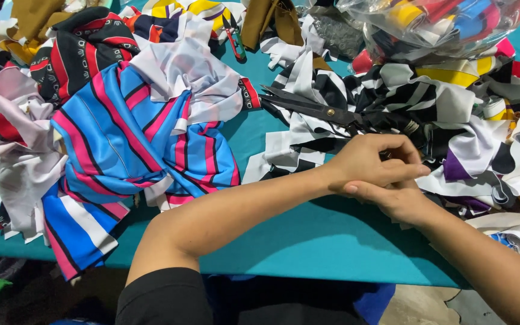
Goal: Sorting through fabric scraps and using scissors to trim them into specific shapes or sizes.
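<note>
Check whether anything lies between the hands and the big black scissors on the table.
Nothing visible does. The left hand rests over the right hand just below the scissors, whose handle end lies right beside the left hand's fingers, among black-and-white fabric scraps.

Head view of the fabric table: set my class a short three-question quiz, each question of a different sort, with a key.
1. True or false: the left hand lies over the right hand.
2. The large black scissors rest on: A) striped blue and pink cloth B) black and white fabric scraps C) the bare teal table.
3. What small tool lies at the top of the table, near the brown cloth?

Key: 1 true; 2 B; 3 a small pair of thread snips with red and green handles.
</note>
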